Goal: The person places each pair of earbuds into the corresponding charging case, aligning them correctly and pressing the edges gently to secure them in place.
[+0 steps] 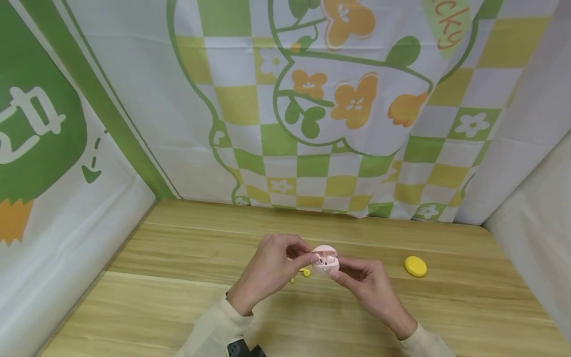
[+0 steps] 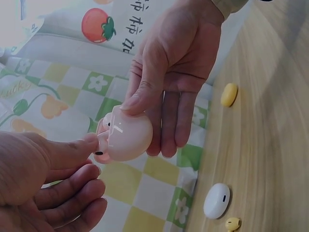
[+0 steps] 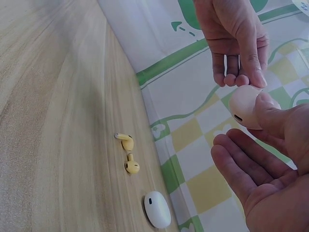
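A round pink earbud case [image 1: 326, 268] with its lid [image 1: 324, 249] raised is held up over the table between both hands. My right hand [image 1: 373, 287] grips the case body, the thumb on its near side. My left hand [image 1: 273, 265] is at the case's opening, its thumb and forefinger pinching a pale pink earbud [image 2: 100, 147] there. A second pale earbud [image 2: 108, 119] shows inside the case in the left wrist view. The left hand's other fingers are loosely bent beneath. On the case's back, a dark port [image 3: 238, 118] is visible in the right wrist view.
Two yellow earbuds [image 3: 127, 142] lie on the wooden table [image 1: 178, 248], beside a white oval case [image 3: 158, 210]. The head view has that white case hidden behind the hands. A yellow round case [image 1: 416, 266] lies to the right. Printed cloth [image 1: 250, 109] hangs behind the table.
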The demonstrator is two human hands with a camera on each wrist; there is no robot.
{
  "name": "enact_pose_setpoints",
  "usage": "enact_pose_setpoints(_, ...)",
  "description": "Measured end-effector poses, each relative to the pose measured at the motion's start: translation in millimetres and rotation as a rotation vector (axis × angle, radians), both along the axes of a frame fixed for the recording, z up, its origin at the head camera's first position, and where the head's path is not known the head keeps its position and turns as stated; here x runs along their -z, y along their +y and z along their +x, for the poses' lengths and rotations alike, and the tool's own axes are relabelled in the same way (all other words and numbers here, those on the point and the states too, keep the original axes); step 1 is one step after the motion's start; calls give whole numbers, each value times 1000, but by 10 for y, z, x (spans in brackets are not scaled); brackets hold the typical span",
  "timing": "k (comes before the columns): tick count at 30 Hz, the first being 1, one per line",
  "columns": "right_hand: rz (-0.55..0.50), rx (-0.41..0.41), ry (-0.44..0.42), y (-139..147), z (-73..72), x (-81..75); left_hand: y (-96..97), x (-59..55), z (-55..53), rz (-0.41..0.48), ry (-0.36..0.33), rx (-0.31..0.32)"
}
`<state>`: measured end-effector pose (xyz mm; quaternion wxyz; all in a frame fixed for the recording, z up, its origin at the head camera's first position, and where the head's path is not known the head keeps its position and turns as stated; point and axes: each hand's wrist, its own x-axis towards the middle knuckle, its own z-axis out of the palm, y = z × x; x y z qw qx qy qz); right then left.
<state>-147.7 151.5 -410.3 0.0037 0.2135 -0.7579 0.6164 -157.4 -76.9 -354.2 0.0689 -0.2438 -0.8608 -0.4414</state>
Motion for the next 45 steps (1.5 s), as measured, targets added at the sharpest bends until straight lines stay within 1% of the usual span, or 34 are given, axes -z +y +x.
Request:
enact_pose_setpoints(8, -25, -10, 7, 4, -4, 11, -17, -14, 4, 3, -13, -13)
enact_pose_setpoints(18, -20, 8, -2, 17, -9, 1, -46, -15, -5, 50, -48, -22)
enact_pose_setpoints(25, -31, 5, 7, 18, -10, 6, -47, 0, -23, 37, -25, -19)
enact_pose_setpoints(32, -46, -4, 44, 12, -10, 3, -57, -4, -16, 37, -30, -26)
enact_pose_setpoints(36, -31, 15, 40, 15, -8, 7, -75, 5, -23, 37, -32, -33)
enact_pose_setpoints(40, -34, 22, 36, 0, -5, 4, -93, 23, -55, 71, -72, -23)
enact_pose_setpoints(45, -55, 36, 26, -16, 8, -12, -100, 59, -118, 129, -169, -5)
